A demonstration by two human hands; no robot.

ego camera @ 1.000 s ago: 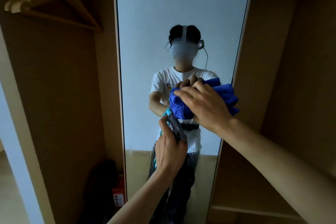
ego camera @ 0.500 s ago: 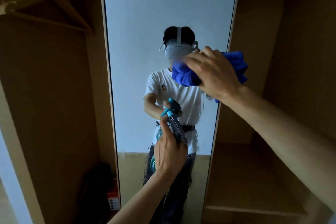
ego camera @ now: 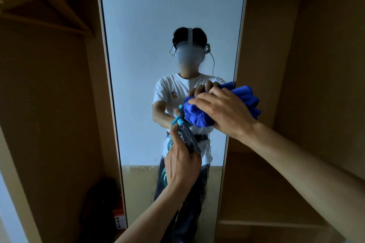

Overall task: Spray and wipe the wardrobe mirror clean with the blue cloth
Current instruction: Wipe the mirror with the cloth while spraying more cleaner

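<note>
The right hand (ego camera: 223, 112) held the blue cloth (ego camera: 197, 114) in a big bunch. Its fingers (ego camera: 199, 101) were curled over the top of the cloth and clamped on it. The cloth was pushed flat against the mirror (ego camera: 158, 16), close to the mirror's right edge and about halfway up. A bunched cloth is soft and thick, so it probably soaked up more water and gave the hand something to push on.

The left hand (ego camera: 181, 165) was wrapped round the spray bottle (ego camera: 188, 138). Its fingers were tight on the handle. The blue tip pointed up at the glass, just under the cloth. I think it was held near so the person could spray again fast, without putting anything down.

Small wet drops (ego camera: 138, 168) sat on the low part of the mirror, so that part looked not yet wiped. The top of the glass looked smooth.

A wooden hanger (ego camera: 43, 6) hung in the dark space on the left. A bare shelf (ego camera: 266, 223) was low down on the right.
</note>
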